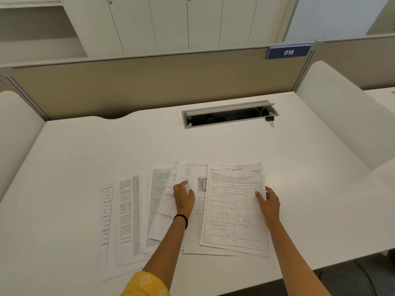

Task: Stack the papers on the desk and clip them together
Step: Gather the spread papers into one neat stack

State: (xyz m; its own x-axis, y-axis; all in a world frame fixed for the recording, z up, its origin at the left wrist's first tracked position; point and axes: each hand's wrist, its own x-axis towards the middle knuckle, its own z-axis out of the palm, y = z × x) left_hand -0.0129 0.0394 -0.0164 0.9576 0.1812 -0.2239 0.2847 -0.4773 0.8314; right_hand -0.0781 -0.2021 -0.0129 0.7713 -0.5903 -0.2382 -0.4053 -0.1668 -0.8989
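Several printed papers (128, 221) lie fanned out across the near part of the white desk (85, 157). My right hand (270, 201) grips the right edge of the top sheet (234, 208), thumb on the page and fingers under the edge. My left hand (184, 196) rests flat on the sheets in the middle of the fan, fingers spread, a black band at its wrist. A black binder clip (270, 120) sits far back on the desk, beside the right end of the cable slot, well away from both hands.
An open grey cable slot (229, 114) is set into the desk's back. A beige partition (149, 82) with a blue "016" sign (288, 52) stands behind. White side panels flank the desk at left and right.
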